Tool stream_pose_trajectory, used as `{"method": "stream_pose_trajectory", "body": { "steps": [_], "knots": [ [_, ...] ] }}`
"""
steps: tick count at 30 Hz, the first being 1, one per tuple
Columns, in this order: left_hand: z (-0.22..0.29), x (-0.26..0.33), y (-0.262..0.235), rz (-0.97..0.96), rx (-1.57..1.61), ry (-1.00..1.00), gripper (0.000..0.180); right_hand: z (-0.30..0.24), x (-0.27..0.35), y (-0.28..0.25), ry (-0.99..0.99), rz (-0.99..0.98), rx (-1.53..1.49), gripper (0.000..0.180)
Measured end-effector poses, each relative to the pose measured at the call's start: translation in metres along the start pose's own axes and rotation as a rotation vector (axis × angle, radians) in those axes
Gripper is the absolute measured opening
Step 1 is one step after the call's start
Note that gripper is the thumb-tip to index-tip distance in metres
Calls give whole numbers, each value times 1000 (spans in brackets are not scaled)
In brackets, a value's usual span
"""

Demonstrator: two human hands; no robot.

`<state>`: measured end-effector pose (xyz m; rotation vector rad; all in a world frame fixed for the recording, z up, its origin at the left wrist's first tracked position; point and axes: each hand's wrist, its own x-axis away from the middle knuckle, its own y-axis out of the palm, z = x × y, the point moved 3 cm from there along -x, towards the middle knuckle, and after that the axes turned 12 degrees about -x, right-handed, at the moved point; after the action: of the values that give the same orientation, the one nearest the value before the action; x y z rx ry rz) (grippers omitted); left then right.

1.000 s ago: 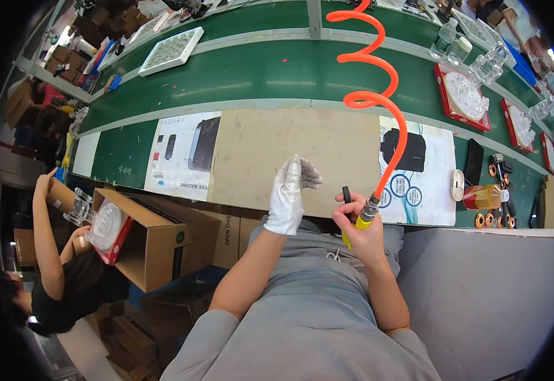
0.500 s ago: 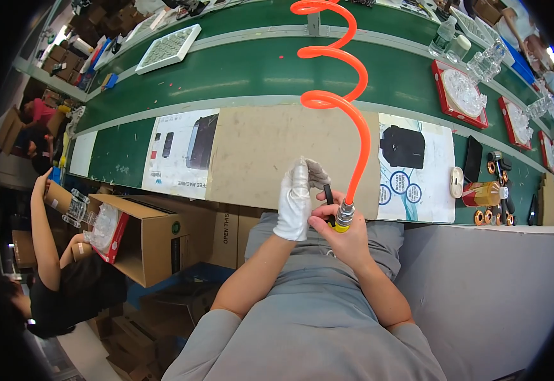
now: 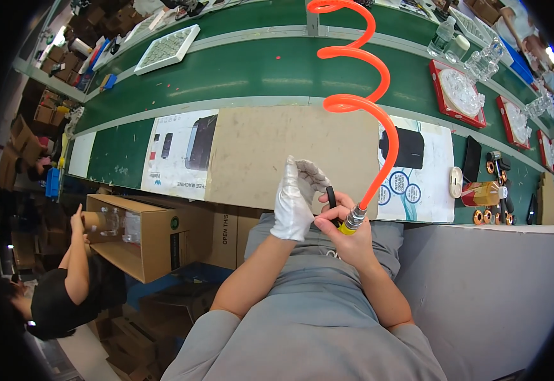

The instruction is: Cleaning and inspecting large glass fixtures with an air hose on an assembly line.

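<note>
Right hand (image 3: 353,241) has its fingers closed around one yellow tool (image 3: 347,230) on an orange coiled hose (image 3: 387,130), right by the left hand (image 3: 293,206), which is white-gloved and loosely cupped, thumb apart. One open cardboard box (image 3: 154,254), dark label outside, has clear plastic pieces (image 3: 113,222) inside. Three red trays (image 3: 458,118) hold clear stuff; one bottle (image 3: 479,193), amber liquid.
</note>
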<state>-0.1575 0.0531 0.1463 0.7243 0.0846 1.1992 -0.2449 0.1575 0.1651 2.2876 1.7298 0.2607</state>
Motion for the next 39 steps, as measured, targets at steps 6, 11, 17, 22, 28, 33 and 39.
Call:
{"method": "stream_pose_trajectory", "body": {
  "steps": [6,11,17,22,28,33,39],
  "knots": [
    [-8,-1,-3,-4,150,-120,46,-2,2,1,-4,0,-21,6],
    [-5,3,-4,-29,203,-151,47,-1,4,1,-12,-12,-23,6],
    [8,3,-8,-50,101,-70,49,-7,10,-14,39,60,-135,7],
    [32,-16,-67,93,-504,161,59,-25,33,-65,67,208,118,10],
    [53,-52,-203,328,-1161,359,48,-72,62,-105,-103,446,302,11],
    [56,-76,-254,448,-1854,454,56,-85,112,-142,57,629,750,33],
    [58,-68,-247,387,-2078,570,58,-23,184,-195,63,333,1134,27]
  ]
}}
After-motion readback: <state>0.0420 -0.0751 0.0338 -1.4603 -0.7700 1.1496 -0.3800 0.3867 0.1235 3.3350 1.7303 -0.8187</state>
